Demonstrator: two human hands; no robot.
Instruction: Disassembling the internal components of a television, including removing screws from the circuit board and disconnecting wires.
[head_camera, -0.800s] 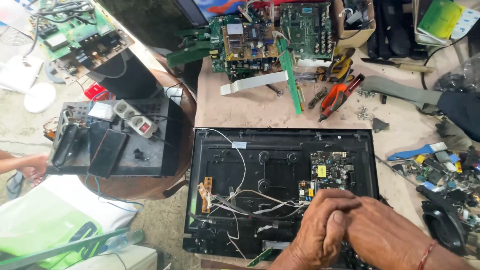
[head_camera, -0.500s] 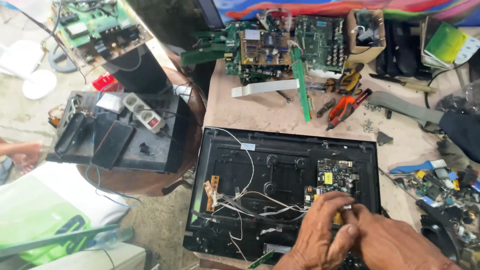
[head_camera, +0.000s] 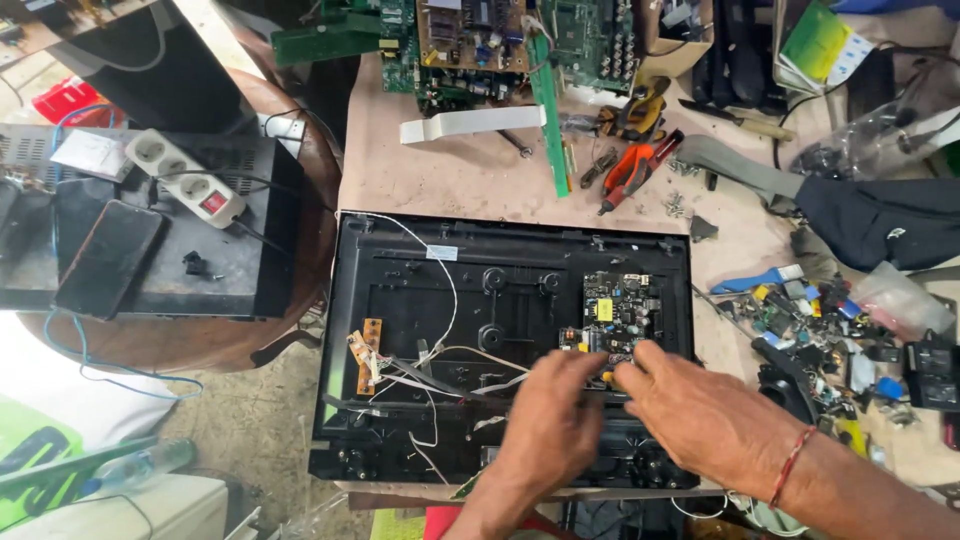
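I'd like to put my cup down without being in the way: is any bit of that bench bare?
One bare patch: tan bench top between the white ribbon cable, the green board strip and the open black panel. Right of the panel it is crowded with small parts, a black bag and orange pliers. Both hands work at the panel's lower edge.

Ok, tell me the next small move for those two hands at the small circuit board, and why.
Probably hold steady with the left hand while the right hand works its fingertips at the lower edge of the small green circuit board. Both hands meet there inside the open black plastic casing, and loose white wires lie close beside them.
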